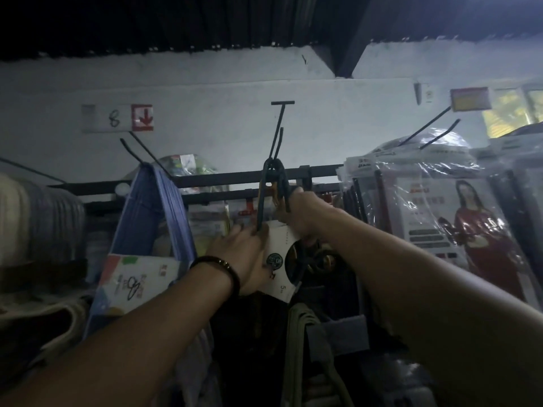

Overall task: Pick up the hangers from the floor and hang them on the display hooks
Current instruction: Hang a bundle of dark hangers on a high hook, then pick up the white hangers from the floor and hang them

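While both arms reached up, the left hand (244,254) pinched the white cardboard sleeve (279,259) of the black plastic hangers (260,207). Their tops looped over the black wire display hook (278,127) just above the fingertips, and the right hand (302,212) curled tight round those tops.

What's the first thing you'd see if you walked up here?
Two arms reach up the middle: the left hand and right hand grip a pack of black hangers, whose tops loop over a display hook on the wall. A red arrow sign sits upper left, and blue hangers hang below it.
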Tool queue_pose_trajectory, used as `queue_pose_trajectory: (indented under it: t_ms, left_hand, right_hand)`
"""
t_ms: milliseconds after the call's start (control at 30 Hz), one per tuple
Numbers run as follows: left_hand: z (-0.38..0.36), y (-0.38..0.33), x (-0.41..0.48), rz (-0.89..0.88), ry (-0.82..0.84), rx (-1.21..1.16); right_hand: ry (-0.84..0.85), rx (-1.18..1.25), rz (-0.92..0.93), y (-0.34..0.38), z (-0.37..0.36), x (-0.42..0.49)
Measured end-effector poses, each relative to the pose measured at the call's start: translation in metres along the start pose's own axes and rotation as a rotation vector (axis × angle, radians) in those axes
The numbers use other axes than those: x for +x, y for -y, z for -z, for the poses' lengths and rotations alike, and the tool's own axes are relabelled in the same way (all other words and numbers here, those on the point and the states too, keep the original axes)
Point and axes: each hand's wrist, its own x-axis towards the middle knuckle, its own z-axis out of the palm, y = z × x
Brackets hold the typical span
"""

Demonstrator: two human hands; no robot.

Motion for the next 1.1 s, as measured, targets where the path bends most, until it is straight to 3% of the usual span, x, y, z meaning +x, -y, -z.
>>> queue_pose_trajectory:
  t_ms: [100,233,333,467,567,700,800,967,1100]
  left_hand:
    - [0.004,-0.002,-0.01,0.016,0.032,-0.052]
    - [0.021,-0.003,-0.039,-0.003,0.067,0.017]
    - [0.042,0.004,-0.07,-0.06,-0.025,-0.013]
    - [0.078,0.029,-0.133,-0.104,-0.247,-0.11]
    - [0.094,0.06,-0.197,-0.057,-0.261,-0.151]
    - [0.096,0.121,-0.302,0.061,-0.114,-0.27]
    - [0.075,0.166,-0.399,0.194,-0.003,-0.284]
    - [0.014,0.228,-0.586,0.559,0.303,-0.291]
    - [-0.025,0.242,-0.757,0.85,0.569,-0.415]
  right_hand:
    - [-0.037,0.192,0.013,-0.011,0.002,-0.019]
    - [-0.114,0.029,0.141,-0.004,0.02,-0.046]
    - [-0.138,-0.038,0.157,0.016,0.038,-0.071]
    - [-0.164,0.071,0.193,0.063,0.052,-0.116]
    - [-0.169,0.09,0.27,0.121,0.047,-0.159]
    - [-0.195,0.096,0.334,0.211,0.011,-0.224]
    - [-0.122,0.145,0.393,0.283,-0.036,-0.281]
    - [0.158,0.353,0.534,0.404,-0.15,-0.394]
    - [0.545,0.496,0.607,0.495,-0.253,-0.51]
